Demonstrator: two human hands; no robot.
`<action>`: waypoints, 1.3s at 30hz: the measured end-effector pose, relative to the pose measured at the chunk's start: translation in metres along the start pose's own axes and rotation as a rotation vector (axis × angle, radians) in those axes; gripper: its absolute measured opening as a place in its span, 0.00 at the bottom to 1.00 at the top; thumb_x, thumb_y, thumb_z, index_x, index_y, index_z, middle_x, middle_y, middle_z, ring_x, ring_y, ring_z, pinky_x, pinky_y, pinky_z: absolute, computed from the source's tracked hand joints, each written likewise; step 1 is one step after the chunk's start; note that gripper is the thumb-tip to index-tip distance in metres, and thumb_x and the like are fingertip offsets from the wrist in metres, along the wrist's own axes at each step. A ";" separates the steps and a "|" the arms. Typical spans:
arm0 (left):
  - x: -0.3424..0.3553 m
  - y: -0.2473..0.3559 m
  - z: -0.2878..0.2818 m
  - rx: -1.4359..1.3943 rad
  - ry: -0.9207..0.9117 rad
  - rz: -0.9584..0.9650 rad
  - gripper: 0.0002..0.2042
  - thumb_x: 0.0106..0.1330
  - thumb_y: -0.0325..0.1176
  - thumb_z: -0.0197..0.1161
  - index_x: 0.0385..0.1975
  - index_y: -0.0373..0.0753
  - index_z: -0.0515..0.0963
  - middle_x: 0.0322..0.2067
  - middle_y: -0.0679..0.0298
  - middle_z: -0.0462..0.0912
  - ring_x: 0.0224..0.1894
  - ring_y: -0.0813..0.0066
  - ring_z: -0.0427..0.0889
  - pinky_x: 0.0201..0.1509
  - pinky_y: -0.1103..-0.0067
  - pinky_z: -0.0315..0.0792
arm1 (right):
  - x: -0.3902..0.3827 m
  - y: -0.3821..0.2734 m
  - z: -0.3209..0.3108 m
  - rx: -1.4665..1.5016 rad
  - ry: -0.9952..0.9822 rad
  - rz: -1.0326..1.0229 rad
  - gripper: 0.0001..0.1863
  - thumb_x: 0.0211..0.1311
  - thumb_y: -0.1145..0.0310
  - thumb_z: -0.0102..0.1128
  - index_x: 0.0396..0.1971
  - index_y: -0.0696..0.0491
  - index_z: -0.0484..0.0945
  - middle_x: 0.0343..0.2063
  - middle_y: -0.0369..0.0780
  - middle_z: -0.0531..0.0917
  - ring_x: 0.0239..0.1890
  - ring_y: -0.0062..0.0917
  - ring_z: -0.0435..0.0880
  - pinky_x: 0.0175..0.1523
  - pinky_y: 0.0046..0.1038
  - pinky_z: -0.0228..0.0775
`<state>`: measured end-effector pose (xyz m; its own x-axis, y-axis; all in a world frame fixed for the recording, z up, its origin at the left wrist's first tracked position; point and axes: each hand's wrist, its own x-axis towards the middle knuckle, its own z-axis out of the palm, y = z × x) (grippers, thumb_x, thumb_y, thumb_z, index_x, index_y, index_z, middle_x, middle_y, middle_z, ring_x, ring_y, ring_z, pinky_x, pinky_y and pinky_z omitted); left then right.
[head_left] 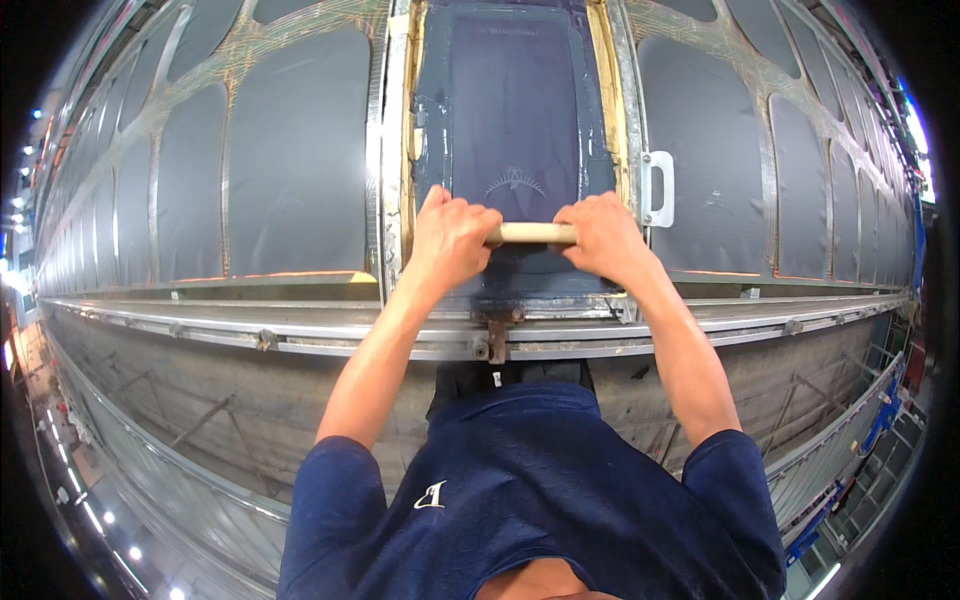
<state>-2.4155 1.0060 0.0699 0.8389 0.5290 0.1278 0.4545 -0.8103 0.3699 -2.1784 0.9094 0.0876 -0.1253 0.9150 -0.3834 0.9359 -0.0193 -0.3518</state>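
Both hands grip the pale wooden handle of a squeegee (533, 233), held crosswise over the near part of a screen-printing frame. My left hand (455, 235) is closed round the left end and my right hand (602, 235) round the right end. Most of the squeegee's blade is hidden or too dark to make out. Beneath lies the frame's dark blue mesh (515, 110), with a pale arched motif just beyond the handle. Yellowish, stained strips (607, 85) run along the frame's sides.
Grey fabric panels (298, 150) lie on the long table left of the frame, with more fabric panels (700, 150) on the right. A white handle (659, 189) sticks out from the frame's right side. Metal rails (290, 335) run along the table's near edge, between me and the frame.
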 end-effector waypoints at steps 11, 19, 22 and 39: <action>-0.022 0.015 -0.007 0.070 -0.037 0.004 0.11 0.41 0.26 0.68 0.27 0.44 0.80 0.28 0.67 0.81 0.35 0.65 0.82 0.44 0.68 0.67 | 0.022 0.154 0.037 0.460 0.791 0.719 0.21 0.69 0.48 0.62 0.36 0.54 0.83 0.31 0.45 0.86 0.34 0.39 0.83 0.42 0.39 0.72; -0.061 -0.006 -0.034 -0.039 0.105 -0.020 0.16 0.42 0.25 0.69 0.35 0.46 0.83 0.35 0.71 0.85 0.38 0.69 0.82 0.47 0.70 0.67 | 0.015 0.078 -0.031 0.511 0.863 0.671 0.18 0.69 0.52 0.64 0.32 0.54 0.82 0.20 0.36 0.79 0.25 0.18 0.74 0.33 0.31 0.67; -0.081 -0.043 -0.068 0.011 0.072 -0.042 0.18 0.41 0.23 0.68 0.36 0.46 0.83 0.37 0.72 0.86 0.39 0.69 0.82 0.48 0.70 0.68 | 0.046 0.029 -0.020 0.687 0.936 0.566 0.17 0.69 0.55 0.65 0.30 0.54 0.82 0.19 0.35 0.77 0.25 0.17 0.74 0.33 0.29 0.65; -0.270 -0.222 -0.139 0.196 0.114 0.042 0.16 0.43 0.24 0.65 0.35 0.45 0.79 0.38 0.72 0.85 0.33 0.71 0.77 0.44 0.71 0.67 | 0.205 -0.182 0.055 0.729 0.932 0.561 0.15 0.67 0.57 0.63 0.32 0.56 0.80 0.24 0.44 0.83 0.27 0.31 0.83 0.39 0.33 0.72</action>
<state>-2.7841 1.0781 0.0815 0.8243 0.5099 0.2462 0.4788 -0.8598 0.1775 -2.3925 1.0786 0.0257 0.7695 0.6387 0.0002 0.3570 -0.4299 -0.8293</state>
